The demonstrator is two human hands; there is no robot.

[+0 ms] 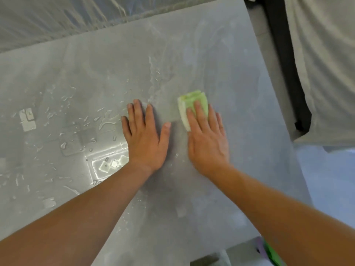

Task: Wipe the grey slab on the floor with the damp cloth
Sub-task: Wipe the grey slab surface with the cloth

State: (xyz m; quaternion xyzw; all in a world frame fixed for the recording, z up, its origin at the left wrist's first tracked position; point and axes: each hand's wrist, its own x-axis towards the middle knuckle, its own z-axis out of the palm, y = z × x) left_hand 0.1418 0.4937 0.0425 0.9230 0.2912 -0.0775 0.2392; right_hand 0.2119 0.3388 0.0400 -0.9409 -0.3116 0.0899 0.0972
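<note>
- Filling most of the view, the grey slab (221,60) lies flat, its left part wet with drops and streaks of water (67,120) that catch the light, its right part dull and smeared
- Clear plastic sheeting (57,16) lies crumpled beyond the slab's far edge
- A pale fabric cover (326,64) lies off the slab's right side, with a dark strip (284,64) running along the cover's left edge
- The left hand (146,139) lies flat on the slab near its middle, fingers straight and spread, holding nothing
- The right hand (207,143), just beside it, presses the folded green cloth (190,100) onto the slab with straight fingers; the cloth shows beyond the fingertips
</note>
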